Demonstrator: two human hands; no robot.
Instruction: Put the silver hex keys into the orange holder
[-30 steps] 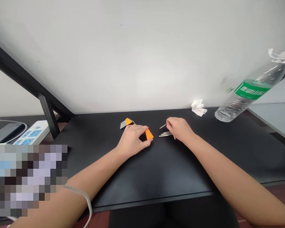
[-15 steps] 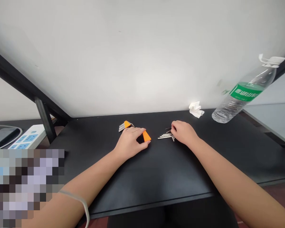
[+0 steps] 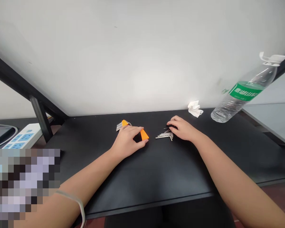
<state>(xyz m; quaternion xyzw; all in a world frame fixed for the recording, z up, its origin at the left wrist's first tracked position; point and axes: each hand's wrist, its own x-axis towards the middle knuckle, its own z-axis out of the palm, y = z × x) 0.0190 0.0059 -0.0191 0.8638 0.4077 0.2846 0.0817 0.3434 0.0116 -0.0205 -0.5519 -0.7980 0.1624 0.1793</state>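
My left hand [image 3: 127,141] lies over an orange hex key holder [image 3: 144,135], its thumb and fingers around the near right end. From the holder's far left end, several thin metal keys [image 3: 119,126] stick out. The holder's middle is hidden under my hand. To the right, several L-shaped hex keys [image 3: 165,136] lie side by side on the black table. My right hand [image 3: 181,128] hovers at their far right side, thumb and index finger parted. Close to those fingertips lies a thin key [image 3: 166,128]; whether they touch it I cannot tell.
A crumpled white tissue [image 3: 195,109] and a large plastic bottle [image 3: 238,96] with a green label stand along the wall. On the left are a metal frame post [image 3: 39,115] and a white power strip [image 3: 22,137]. The black table's [image 3: 147,180] front edge is near my lap.
My right hand's fingers have parted from a pinch and moved slightly up and back from the hex keys. My left hand keeps its hold on the holder. The view has shifted slightly.
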